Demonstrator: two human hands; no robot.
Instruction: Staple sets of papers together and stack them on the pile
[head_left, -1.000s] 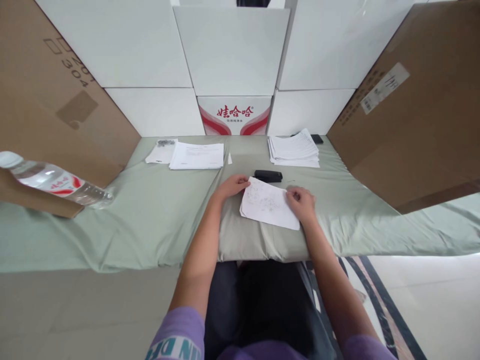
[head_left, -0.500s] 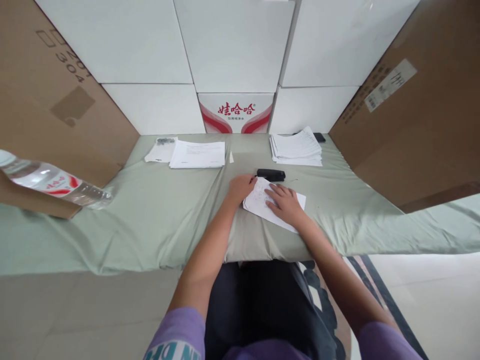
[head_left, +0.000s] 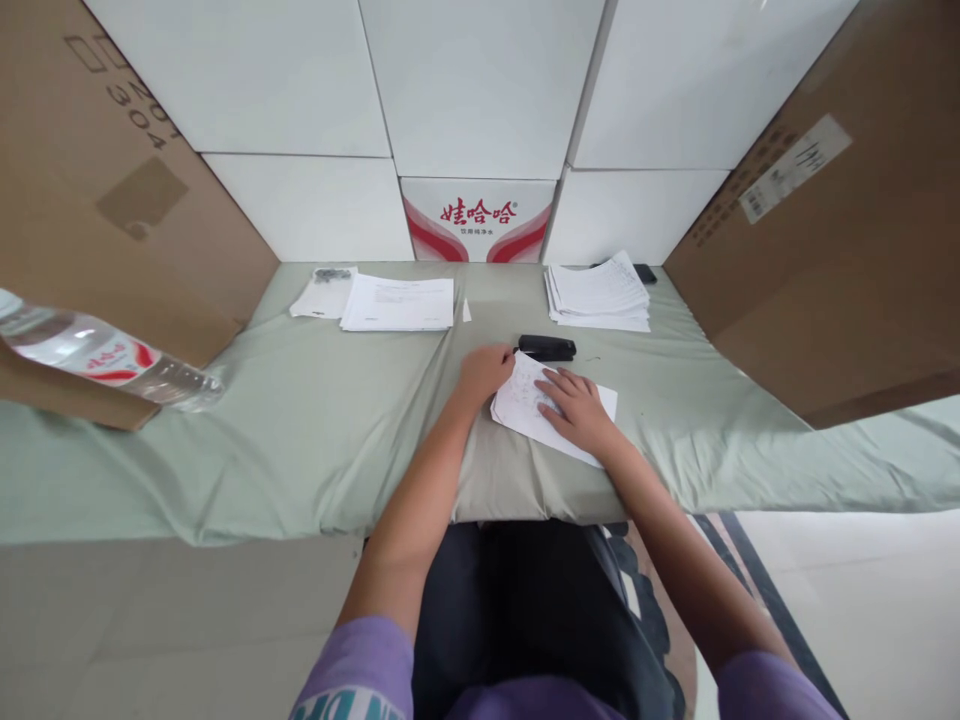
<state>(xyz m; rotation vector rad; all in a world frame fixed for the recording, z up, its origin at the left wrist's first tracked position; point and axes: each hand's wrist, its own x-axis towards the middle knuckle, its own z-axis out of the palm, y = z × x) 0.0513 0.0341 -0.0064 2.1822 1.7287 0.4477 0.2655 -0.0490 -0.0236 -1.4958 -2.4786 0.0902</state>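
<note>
A thin set of written-on white paper sheets (head_left: 517, 400) lies slanted near the table's front edge. My right hand (head_left: 576, 408) rests flat on it with the fingers spread. At the sheets' upper left corner, my left hand (head_left: 486, 372) is closed, its fingertips pressed together. A small dark bit shows by those fingertips, but what they grip is hidden. Just beyond the sheets, close to the left fingertips, lies a black stapler (head_left: 547, 348).
On the green cloth (head_left: 300, 420) are a printed paper stack (head_left: 397, 304), a clear packet (head_left: 322, 294), a white scrap (head_left: 466, 311) and another paper pile (head_left: 598, 292) with a dark object (head_left: 645, 273) behind. Cartons enclose three sides; a water bottle (head_left: 112, 350) is at left.
The view has shifted slightly. My left hand is a little blurred at the sheets' corner, still closed. The right hand stays flat on the paper.
</note>
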